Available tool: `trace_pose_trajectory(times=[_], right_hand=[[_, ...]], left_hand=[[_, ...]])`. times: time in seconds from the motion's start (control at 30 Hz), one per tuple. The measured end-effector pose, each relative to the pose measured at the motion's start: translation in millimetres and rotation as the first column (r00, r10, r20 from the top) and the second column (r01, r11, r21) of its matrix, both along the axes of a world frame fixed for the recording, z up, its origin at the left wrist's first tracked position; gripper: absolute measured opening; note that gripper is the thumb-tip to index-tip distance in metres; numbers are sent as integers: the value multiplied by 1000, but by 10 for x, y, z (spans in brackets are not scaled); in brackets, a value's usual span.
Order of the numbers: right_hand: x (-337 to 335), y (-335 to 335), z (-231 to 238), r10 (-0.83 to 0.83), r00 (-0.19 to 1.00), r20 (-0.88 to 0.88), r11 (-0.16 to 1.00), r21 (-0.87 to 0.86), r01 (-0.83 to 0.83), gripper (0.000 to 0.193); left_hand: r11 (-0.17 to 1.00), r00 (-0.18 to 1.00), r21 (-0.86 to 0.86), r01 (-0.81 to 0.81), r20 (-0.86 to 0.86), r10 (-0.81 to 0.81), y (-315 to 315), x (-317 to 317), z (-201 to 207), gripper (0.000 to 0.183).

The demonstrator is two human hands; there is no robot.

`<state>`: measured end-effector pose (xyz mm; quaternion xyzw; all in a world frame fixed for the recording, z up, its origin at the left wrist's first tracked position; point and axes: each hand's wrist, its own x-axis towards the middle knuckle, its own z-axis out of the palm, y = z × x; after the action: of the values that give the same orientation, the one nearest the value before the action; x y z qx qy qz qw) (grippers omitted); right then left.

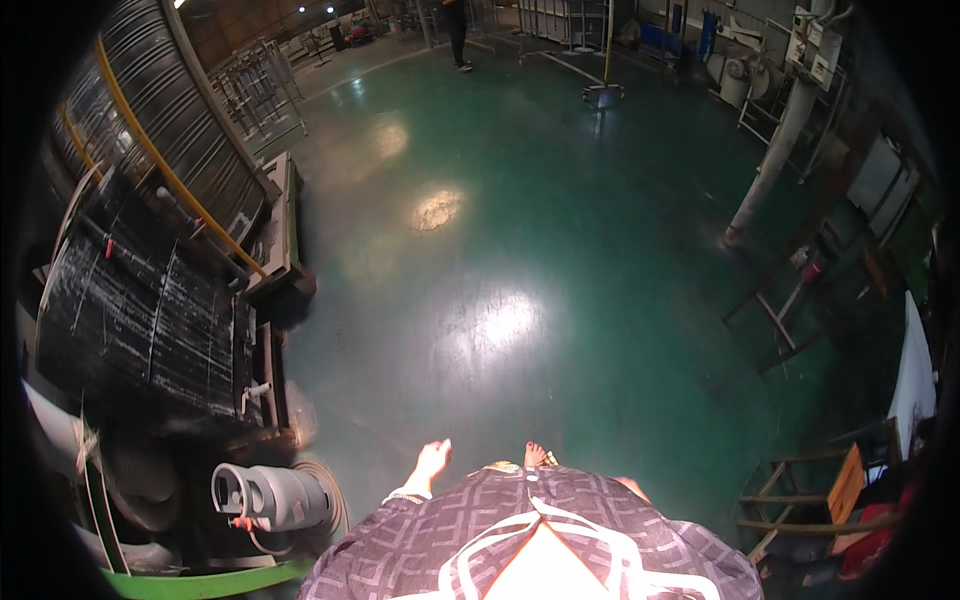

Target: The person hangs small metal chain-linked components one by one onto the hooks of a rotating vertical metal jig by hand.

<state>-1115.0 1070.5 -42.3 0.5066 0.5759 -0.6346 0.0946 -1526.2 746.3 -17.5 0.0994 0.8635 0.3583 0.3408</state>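
At lower centre, the left hand [432, 460] is hanging, the right hand [633, 488] mostly hiding; their fingers' opening I cannot tell. Green floor [590, 260] is shining, a grey cylinder [285, 498] resting lower left.

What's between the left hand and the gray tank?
In the head view, a coiled hose beside the gray tank, then green floor toward the left hand.

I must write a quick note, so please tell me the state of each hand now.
Left hand: no object visible in it; open or closed cannot be told.
Right hand: mostly hidden by the patterned garment; cannot be told.
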Motion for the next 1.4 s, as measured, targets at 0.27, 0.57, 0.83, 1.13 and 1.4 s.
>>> trace_pose_trajectory(times=[0.27,0.57,0.83,1.13,1.4], right_hand=[[-3654,2672,969,-5,1000,-19,993,119,7,61],[-4883,3636,715,75,974,215,979,171,-113,83],[-5630,4807,-15,-425,855,297,904,91,418,79],[-8719,7825,285,-341,937,75,926,-141,349,83],[-11867,10130,1169,-106,988,-110,986,118,119,76]], left_hand=[[886,942,-345,-310,16,336,-35,-1058,-842,49],[980,962,-3,-199,189,196,3200,-4388,-332,45],[976,999,216,-1,-49,12,6557,-7159,617,40],[894,956,-353,277,9,-293,6851,-8026,-500,59],[871,953,-441,-219,97,289,7531,-9067,-699,52]])
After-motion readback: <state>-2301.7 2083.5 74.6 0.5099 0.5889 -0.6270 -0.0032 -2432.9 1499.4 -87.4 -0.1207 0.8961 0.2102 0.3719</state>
